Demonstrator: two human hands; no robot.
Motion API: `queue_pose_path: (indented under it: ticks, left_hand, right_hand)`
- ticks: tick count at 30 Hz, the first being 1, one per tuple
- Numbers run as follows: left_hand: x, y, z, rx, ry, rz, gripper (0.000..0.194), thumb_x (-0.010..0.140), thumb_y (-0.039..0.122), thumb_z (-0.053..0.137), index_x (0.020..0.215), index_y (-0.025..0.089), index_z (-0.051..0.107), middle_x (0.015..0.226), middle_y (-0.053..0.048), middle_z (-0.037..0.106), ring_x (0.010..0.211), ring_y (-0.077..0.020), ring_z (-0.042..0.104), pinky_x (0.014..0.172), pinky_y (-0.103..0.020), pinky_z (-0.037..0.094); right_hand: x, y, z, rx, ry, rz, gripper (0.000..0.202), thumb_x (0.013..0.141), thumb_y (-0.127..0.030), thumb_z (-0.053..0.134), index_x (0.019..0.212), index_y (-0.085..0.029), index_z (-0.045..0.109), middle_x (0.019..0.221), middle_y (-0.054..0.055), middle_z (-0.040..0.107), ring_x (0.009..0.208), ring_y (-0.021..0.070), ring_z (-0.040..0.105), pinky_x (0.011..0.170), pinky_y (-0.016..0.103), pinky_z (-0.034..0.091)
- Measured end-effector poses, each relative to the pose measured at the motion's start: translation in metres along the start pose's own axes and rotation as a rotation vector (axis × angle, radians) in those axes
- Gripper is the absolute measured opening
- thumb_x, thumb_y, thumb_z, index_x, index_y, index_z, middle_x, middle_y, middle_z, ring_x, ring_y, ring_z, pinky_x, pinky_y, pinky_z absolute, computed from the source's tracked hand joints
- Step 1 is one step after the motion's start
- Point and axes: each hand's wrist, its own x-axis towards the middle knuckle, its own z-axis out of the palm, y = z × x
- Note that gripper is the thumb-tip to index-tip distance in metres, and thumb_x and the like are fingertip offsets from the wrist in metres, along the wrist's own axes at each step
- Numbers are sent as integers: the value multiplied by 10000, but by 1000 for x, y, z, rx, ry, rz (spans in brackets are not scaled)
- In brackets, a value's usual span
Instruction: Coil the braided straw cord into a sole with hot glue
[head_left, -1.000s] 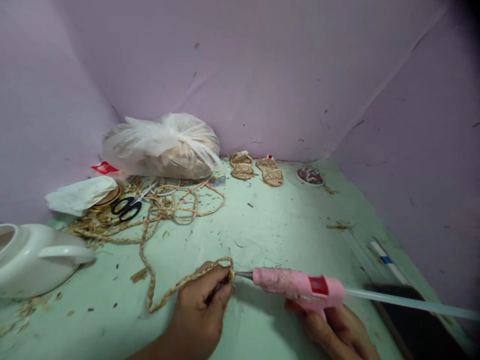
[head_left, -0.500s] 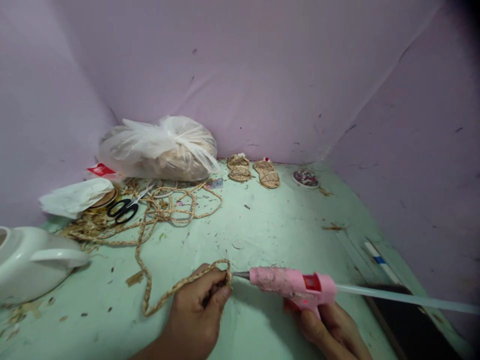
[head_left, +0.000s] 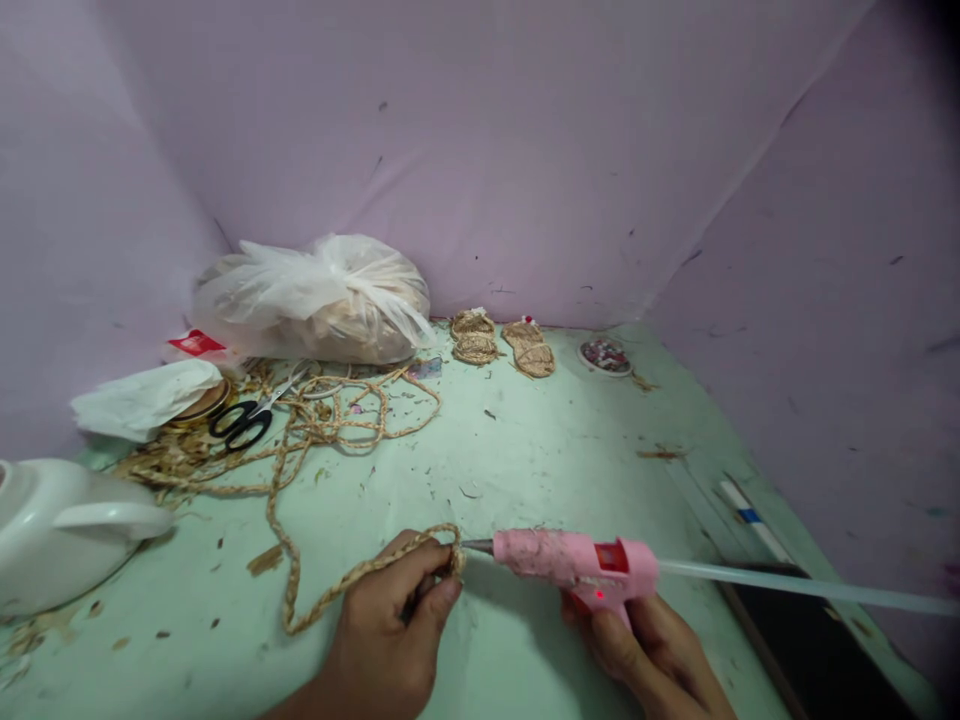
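Note:
My left hand (head_left: 394, 625) is closed, thumb against fingers, on the end of a braided straw cord (head_left: 337, 590). The cord loops over the fingers and runs back to a loose tangle on the table. Part of the held end is hidden inside the hand. My right hand (head_left: 649, 650) grips a pink hot glue gun (head_left: 574, 560) by its handle, with a finger at the trigger. A red light glows on its side. Its metal nozzle meets the cord at my left fingertips. A long clear glue stick (head_left: 795, 587) sticks out of the gun's back.
Scissors (head_left: 251, 425), straw scraps and a tied plastic bag (head_left: 322, 300) are at the back left. Two small woven slippers (head_left: 529, 350) and a dish of beads (head_left: 606, 356) line the back. A white pitcher (head_left: 67, 540) stands left; a dark flat object (head_left: 810, 640) lies right.
The glue gun and my right hand have shifted slightly left. The whole view has drifted a little too. My left hand keeps its hold on the cord.

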Motion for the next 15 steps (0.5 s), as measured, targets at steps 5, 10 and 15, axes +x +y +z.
queue_pose_path:
  ticks: [5,10,15]
  left_hand:
    - [7,0,3,-321,-17,-331,225,728,375,596,745,153,628,534,18,526,463,-99,493,443,-200,406]
    - [23,11,-4,-550,-85,-573,331,583,398,713,733,148,556,471,48,499,396,-78,459,408,-195,397]
    - [29,18,-12,-631,-135,-683,340,547,333,710,772,141,543,526,27,550,439,-92,519,443,-206,438]
  right_hand:
    - [0,1,-1,13,17,-20,370,807,-546,531,780,-204,670,691,38,614,564,143,476,488,222,389]
    - [1,3,-1,-3,3,-15,366,807,-546,532,800,-211,680,723,50,640,628,173,535,549,238,441]
    - [1,11,-4,-87,23,19,329,805,-518,554,866,-223,686,754,49,647,646,169,550,571,228,454]
